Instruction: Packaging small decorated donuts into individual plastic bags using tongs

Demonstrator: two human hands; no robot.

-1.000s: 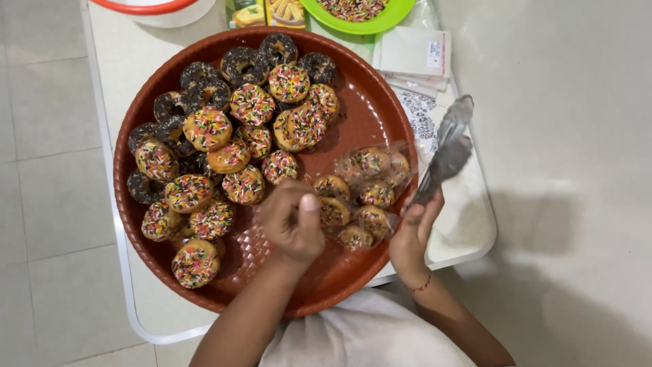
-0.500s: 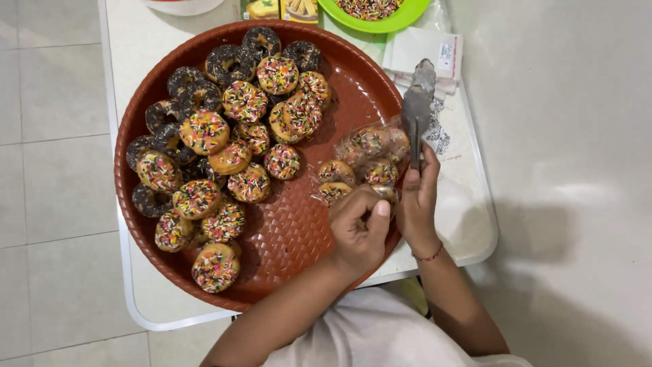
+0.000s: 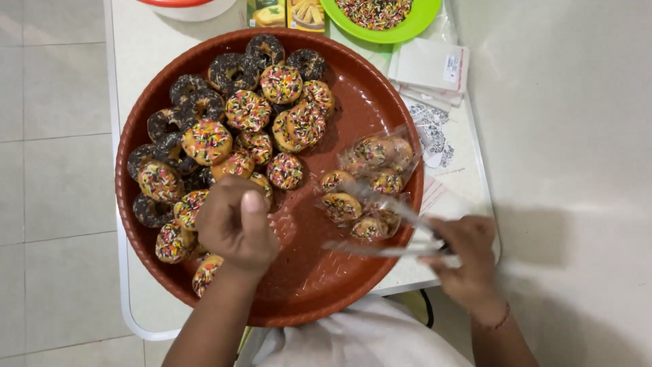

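**A:** What have you got on the feed?

**B:** I'm looking straight down on a big round red-brown tray (image 3: 353, 285) sitting on a white table (image 3: 136, 61). My left hand (image 3: 234, 228) is at lower left of centre, curled over the heap of small doughnuts (image 3: 224, 143) that fills the tray's left and upper part. Some are chocolate-dark, some golden, all with coloured sprinkles.

**A:** Is that hand holding one?

**B:** I cannot tell. The fingers are bent down and the back of the hand hides whatever is under them. It sits right on the lower edge of the heap, touching or just above the doughnuts there.

**A:** And the right?

**B:** My right hand (image 3: 465, 255) is at lower right, just off the tray's rim. Its fingers are closed around an empty clear plastic bag (image 3: 387, 234), which stretches leftward over the tray and is blurred.

**A:** Anything near that bag?

**B:** Just above it, on the tray's right side, lie clear packets of doughnuts (image 3: 370, 180), already filled, several to a bag.

**A:** Beyond the tray?

**B:** At the top edge, a green plate of sprinkles (image 3: 380, 17). Upper right, a stack of flat empty bags (image 3: 431, 68) on the table, close beside the tray.
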